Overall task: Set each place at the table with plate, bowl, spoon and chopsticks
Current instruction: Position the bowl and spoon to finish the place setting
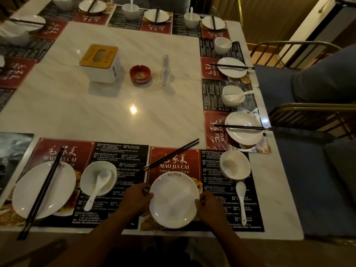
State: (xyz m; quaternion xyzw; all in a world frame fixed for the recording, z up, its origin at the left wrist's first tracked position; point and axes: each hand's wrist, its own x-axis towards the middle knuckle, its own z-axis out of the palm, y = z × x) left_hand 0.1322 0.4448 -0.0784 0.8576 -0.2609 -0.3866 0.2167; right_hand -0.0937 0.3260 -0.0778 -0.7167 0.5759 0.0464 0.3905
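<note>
Head view, near edge of the table (115, 116).

Plate (174, 199): flat on the placemat (173, 166), close to the near edge, empty. Left hand (137, 199) has fingers curled on the plate's left rim. Right hand (209, 207) pinches the right rim. Both are clamped on the plate.

Chopsticks (170, 155): a pair lying side by side beyond the plate, not touching it. Long axis is diagonal, one end at near-left on the placemat, the other pointing far-right onto bare table top.

Bowl (235, 164): upright, empty, at the placemat's far right corner.

Spoon (241, 201): on the placemat right of the plate, just on the near side of the bowl. Long axis runs near-far, scoop end toward the bowl, handle toward the near edge.

Next place to the left: neighbour plate (61, 182) with neighbour chopsticks (42, 191) laid across it, long axis near-far, slightly tilted, near ends overhanging the table edge. Neighbour bowl (88, 180) has a neighbour spoon (96, 189) in it, handle pointing to the near edge.

Table middle: tissue box (100, 63), red ashtray (140, 74), clear bottle (166, 71).
</note>
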